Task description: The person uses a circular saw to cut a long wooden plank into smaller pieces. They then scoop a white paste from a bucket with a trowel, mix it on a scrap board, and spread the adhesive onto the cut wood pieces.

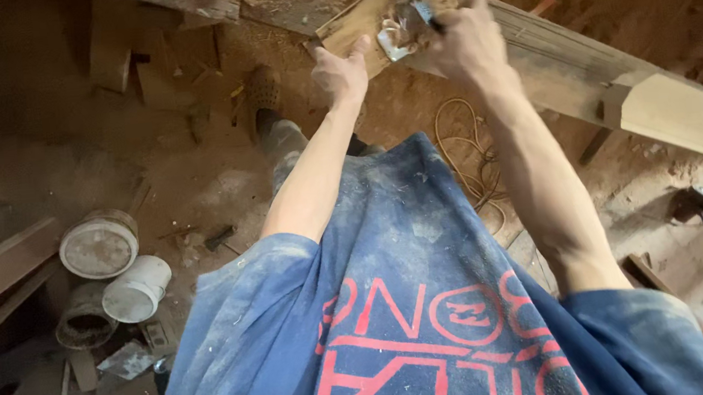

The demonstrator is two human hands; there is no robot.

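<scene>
The left hand [342, 71] grips the near-left edge of a small wooden board [368, 11] at the far centre; the right hand [463, 39] has its fingers closed around a metal tool [404, 29] pressed on the board; round white tubs [100, 245] lie on the dusty floor [186, 179], near left.

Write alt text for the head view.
Seen from above, a person's left hand steadies a wooden board while the right hand holds a small metal tool on it. White buckets sit on the sawdust-covered floor.
</scene>
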